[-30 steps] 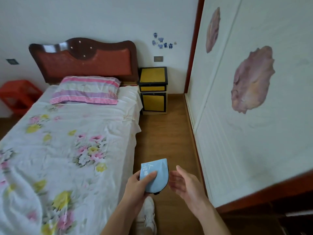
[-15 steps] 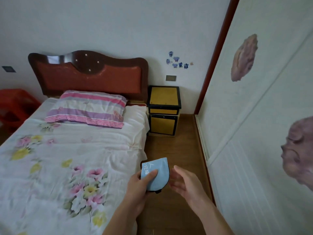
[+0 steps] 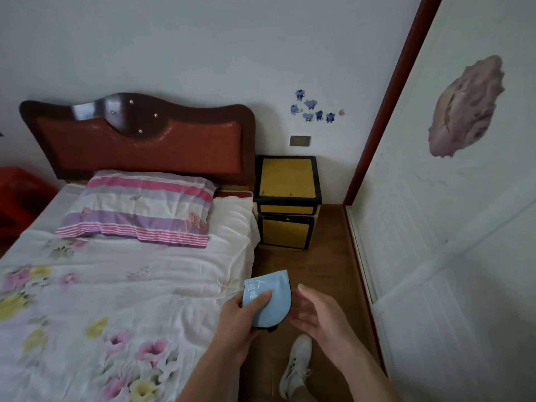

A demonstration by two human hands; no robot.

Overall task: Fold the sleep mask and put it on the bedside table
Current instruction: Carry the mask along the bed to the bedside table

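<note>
beside the bed (image 3: 121, 285), the left hand (image 3: 240, 320) is pinching the folded sleep mask (image 3: 271, 300); the right hand (image 3: 319, 311) is hovering open, near it; the bedside table (image 3: 287, 181) is standing well ahead.

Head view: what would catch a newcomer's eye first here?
The light blue sleep mask, folded in half, is pinched in the left hand low in the middle, with the right hand open beside it. The yellow bedside table stands ahead in the corner, right of the bed with its red headboard and striped pillow.
</note>
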